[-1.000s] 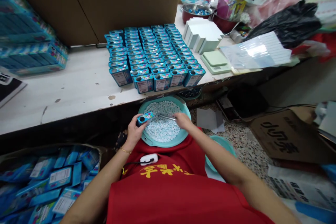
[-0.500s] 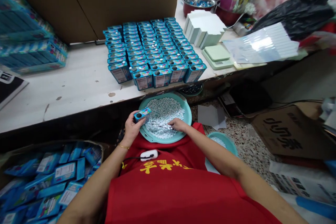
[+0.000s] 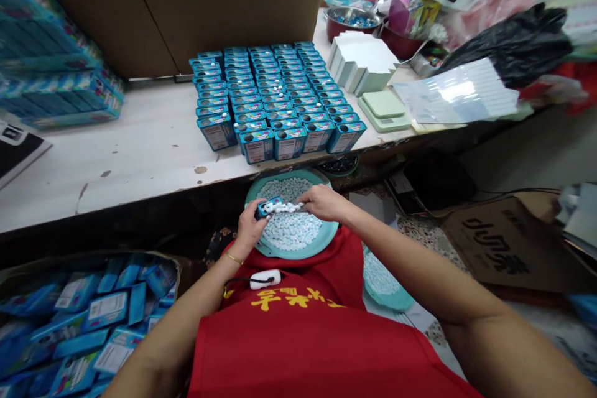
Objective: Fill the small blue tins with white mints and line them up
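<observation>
My left hand (image 3: 250,225) grips a small blue candy box (image 3: 262,209) over the left side of a turquoise basin (image 3: 298,254). Closed around the end of a narrow scoop, my right hand (image 3: 325,203) holds it level above the basin. A row of white candies (image 3: 286,207) lies along the scoop, whose tip is at the box's top. My fingers and the candies hide most of the scoop and the box opening. Loose white candies (image 3: 293,233) fill much of the basin, which rests on my lap over a red apron (image 3: 321,336).
Rows of upright blue boxes (image 3: 292,144) stand on the white table (image 3: 140,155). Right of them are white cartons (image 3: 361,56) and a pale green scale (image 3: 384,106). A large carton (image 3: 184,270) of blue boxes sits lower left; a second turquoise basin (image 3: 401,301) is at lower right.
My right hand has lifted out of the candies with a loaded scoop and moved up to the box. My left hand and the box have shifted slightly right and lower, toward the scoop.
</observation>
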Action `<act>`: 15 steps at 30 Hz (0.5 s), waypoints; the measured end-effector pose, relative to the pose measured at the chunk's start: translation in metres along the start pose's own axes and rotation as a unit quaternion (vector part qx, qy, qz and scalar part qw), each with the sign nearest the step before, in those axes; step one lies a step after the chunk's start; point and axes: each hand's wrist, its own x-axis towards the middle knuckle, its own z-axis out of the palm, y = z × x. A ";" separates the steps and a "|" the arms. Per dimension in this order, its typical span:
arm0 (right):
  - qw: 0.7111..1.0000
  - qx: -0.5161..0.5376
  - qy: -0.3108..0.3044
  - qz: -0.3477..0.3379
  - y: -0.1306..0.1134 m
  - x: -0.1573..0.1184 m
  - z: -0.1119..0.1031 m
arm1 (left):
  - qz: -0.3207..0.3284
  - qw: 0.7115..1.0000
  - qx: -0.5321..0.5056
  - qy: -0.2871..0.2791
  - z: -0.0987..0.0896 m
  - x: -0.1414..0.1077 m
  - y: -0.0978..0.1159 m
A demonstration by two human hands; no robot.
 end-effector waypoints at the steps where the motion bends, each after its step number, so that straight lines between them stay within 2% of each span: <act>1: 0.999 -0.036 0.001 0.006 -0.008 0.001 -0.004 | 0.002 1.000 0.001 -0.002 0.001 0.000 0.000; 4: 0.994 -0.106 -0.004 0.027 -0.029 0.002 -0.010 | 0.006 1.000 0.005 -0.004 0.003 0.000 -0.001; 7: 0.991 -0.127 -0.001 0.030 -0.033 -0.002 -0.014 | 0.008 1.000 -0.001 0.003 0.002 -0.001 -0.001; 9: 0.993 -0.110 0.014 0.030 -0.020 -0.007 -0.013 | -0.003 1.000 -0.012 0.015 -0.002 -0.003 -0.001; 11: 0.997 -0.067 0.030 0.034 0.006 -0.008 -0.002 | -0.013 0.999 -0.025 0.023 -0.009 -0.006 -0.002; 13: 0.998 -0.018 0.034 0.048 0.034 -0.002 0.022 | -0.021 0.999 -0.038 0.031 -0.016 -0.010 -0.003; 15: 0.996 -0.003 0.016 0.092 0.056 0.011 0.057 | -0.034 0.998 -0.046 0.041 -0.023 -0.014 -0.005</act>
